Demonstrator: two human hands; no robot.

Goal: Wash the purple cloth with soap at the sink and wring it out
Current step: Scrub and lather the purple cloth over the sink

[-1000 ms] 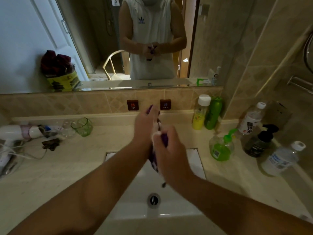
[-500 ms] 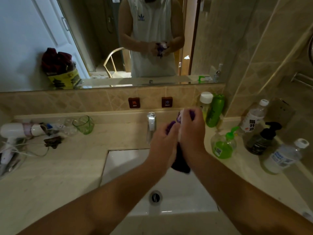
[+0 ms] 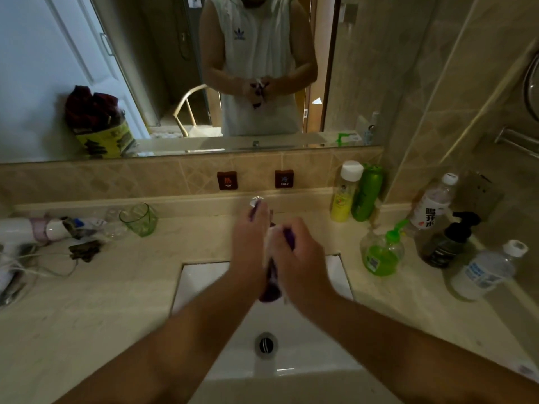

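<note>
Scrubbing step: both hands work the purple cloth (image 3: 271,287) over the sink (image 3: 201,278), white lather showing between them, so the soaping stage looks to be in hand rather than the wringing.
Left hand: the left hand (image 3: 248,249) sits on the far side of the cloth with its fingers closed around the upper end, a purple tip poking out by the fingertips.
Right hand: the right hand (image 3: 294,263) has its fingers curled round the cloth's middle; foam and a purple fold show at its knuckles.
Cloth position: bunched lengthwise between the two palms, its lower end hanging free above the basin, well above the drain (image 3: 265,344).
Tap: the faucet (image 3: 256,201) is mostly hidden behind the left hand; whether water runs cannot be told.
Soap: the green pump bottle (image 3: 382,252) stands on the desk (image 3: 116,287) just right of the sink.
Next move, as a judgement: probably a rinse under the tap, then opposite twists of the two hands, kept over the basin so the drips land there.
Risk: a soapy cloth may slip from the grip.
</note>
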